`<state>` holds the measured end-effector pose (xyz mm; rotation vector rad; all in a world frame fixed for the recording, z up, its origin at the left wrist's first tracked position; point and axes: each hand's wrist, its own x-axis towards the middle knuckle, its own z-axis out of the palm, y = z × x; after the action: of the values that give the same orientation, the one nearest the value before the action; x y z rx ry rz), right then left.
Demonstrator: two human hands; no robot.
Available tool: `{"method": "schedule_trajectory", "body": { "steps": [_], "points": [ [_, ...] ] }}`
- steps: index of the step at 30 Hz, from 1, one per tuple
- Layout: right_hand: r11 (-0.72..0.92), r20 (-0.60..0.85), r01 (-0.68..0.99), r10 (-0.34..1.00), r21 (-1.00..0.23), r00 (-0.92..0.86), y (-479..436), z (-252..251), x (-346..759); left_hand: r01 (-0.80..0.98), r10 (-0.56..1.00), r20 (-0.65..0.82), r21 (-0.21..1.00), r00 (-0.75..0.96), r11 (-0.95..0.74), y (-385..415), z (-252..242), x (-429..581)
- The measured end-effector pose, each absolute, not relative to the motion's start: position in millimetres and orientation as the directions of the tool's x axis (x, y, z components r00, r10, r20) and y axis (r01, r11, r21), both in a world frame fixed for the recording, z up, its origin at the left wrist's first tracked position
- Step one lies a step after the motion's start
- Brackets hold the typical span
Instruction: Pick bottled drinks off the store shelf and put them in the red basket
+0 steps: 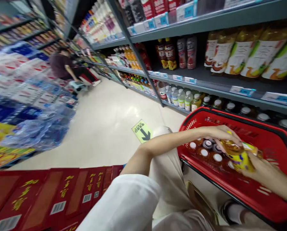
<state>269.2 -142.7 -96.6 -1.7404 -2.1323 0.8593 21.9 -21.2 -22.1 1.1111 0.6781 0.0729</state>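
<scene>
A bottle of amber drink with a yellow label (240,160) lies tilted between my hands, over a red shopping basket (275,138). My left hand (221,134) reaches across and closes around its upper end; part of the cap is hidden by the fingers. Lower on the bottle, my right hand (261,166) wraps around the label. Beneath my hands, several capped bottles (204,152) stand in the basket, some with white caps and some with dark ones. Another yellow-labelled item (251,148) shows partly behind the held bottle.
Drink shelves (206,80) run along the right, with large juice bottles (249,54) close by. Red cartons (49,195) stand at the lower left, stacked water packs (42,125) farther left. A person (63,64) sits or crouches up the aisle. A floor arrow sign (142,131) marks the floor.
</scene>
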Motion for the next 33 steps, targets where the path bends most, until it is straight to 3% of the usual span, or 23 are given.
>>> {"method": "schedule_trajectory", "body": {
  "steps": [3, 5, 8, 17, 23, 33],
  "points": [
    [0.164, -0.367, 0.873, 0.86, -0.46, -0.355, -137, -63, 264, 0.39, 0.485, -0.496, 0.868, 0.72, 0.307, -42, -23, 30],
    [0.107, -0.548, 0.963, 0.804, -0.249, -0.231, -131, -42, 264, 0.483, 0.537, -0.547, 0.833, 0.643, 0.271, -48, -26, 35],
    [-0.026, -0.594, 0.986, 0.801, -0.163, -0.077, -122, -29, 272, 0.572, 0.516, -0.607, 0.781, 0.604, 0.249, -48, -28, 45],
    [-0.077, -0.632, 0.976, 0.772, -0.203, -0.071, -137, -20, 279, 0.593, 0.47, -0.605, 0.781, 0.642, 0.196, -76, -28, 81],
    [-0.074, -0.626, 0.978, 0.777, -0.196, -0.067, -137, -13, 282, 0.621, 0.399, -0.557, 0.783, 0.728, -0.042, -102, -64, 120],
    [-0.138, -0.647, 0.968, 0.761, -0.209, -0.031, -135, 8, 278, 0.632, 0.47, -0.503, 0.757, 0.725, -0.166, -133, -97, 164]
  ]
}}
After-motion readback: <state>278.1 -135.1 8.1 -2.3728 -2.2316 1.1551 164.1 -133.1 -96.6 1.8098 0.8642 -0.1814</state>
